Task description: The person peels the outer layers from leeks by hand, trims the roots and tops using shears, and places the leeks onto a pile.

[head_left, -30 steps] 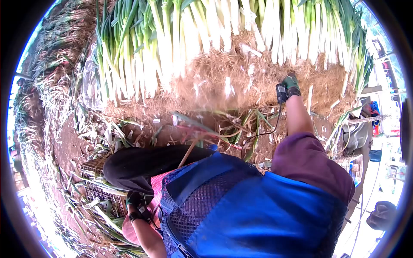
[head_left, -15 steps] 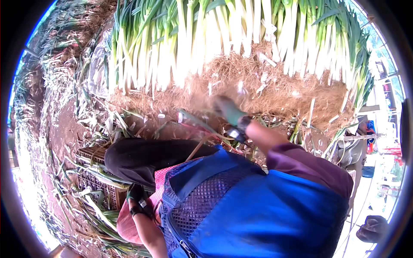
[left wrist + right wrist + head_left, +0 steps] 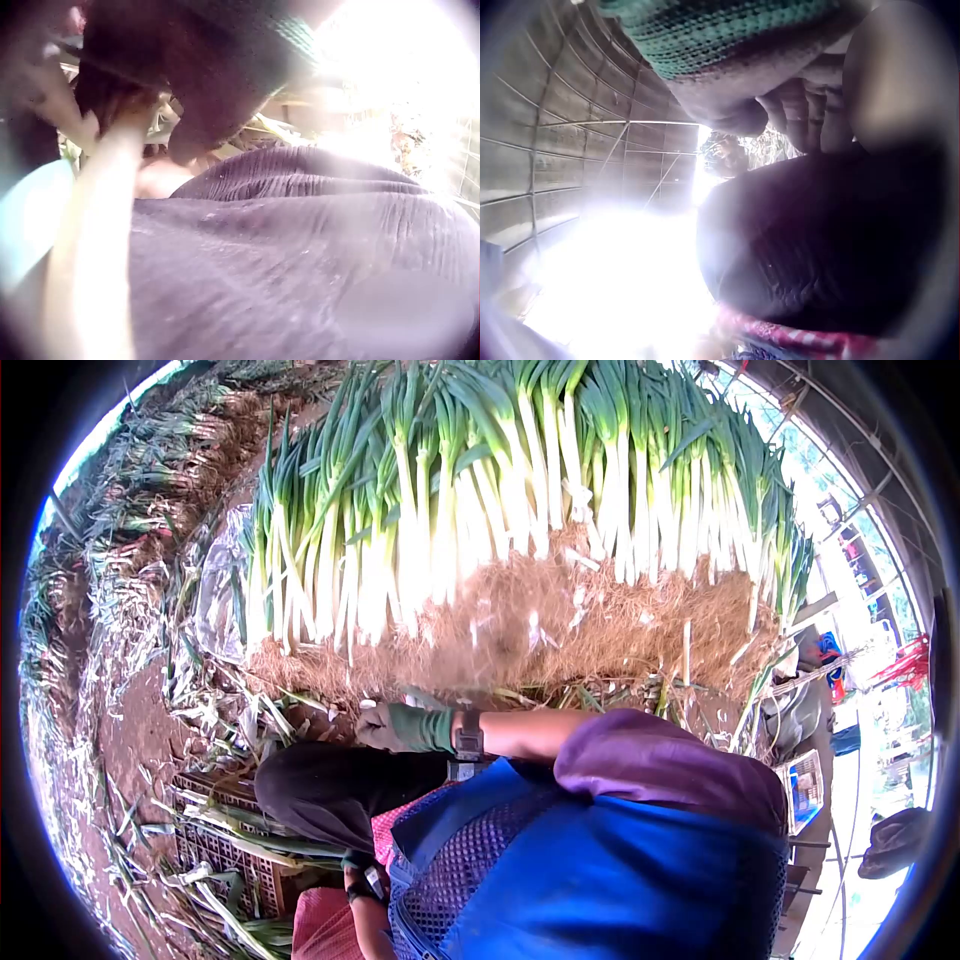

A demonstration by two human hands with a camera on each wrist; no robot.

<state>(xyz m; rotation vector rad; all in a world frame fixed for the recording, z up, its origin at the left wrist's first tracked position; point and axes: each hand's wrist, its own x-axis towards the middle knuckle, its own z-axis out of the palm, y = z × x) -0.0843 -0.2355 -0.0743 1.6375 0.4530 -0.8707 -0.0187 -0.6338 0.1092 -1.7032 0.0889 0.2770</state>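
Observation:
My right hand (image 3: 405, 727), in a green-cuffed work glove, is just above the dark-trousered knee (image 3: 315, 785). In the right wrist view its fingers (image 3: 810, 112) bend loosely, with nothing visible between them. Beyond it stand many long green onions (image 3: 430, 540), leaves up, with their brown roots (image 3: 620, 625) towards me. My left hand (image 3: 357, 863), also gloved, is low beside the thigh, partly hidden by the leg and the blue vest. In the left wrist view its dark glove (image 3: 195, 75) grips a pale, blurred stick (image 3: 97, 240).
A brown plastic crate (image 3: 235, 860) with loose leaves on it stands left of the knee. Trimmed leaves (image 3: 210, 700) litter the soil. A clear plastic sheet (image 3: 220, 595) lies at the onions' left end. A white basket (image 3: 803, 790) is at the right.
My right hand has come away from the onion roots and swept left and back towards the knee. My left hand has stayed low by the thigh. The head view has tilted up.

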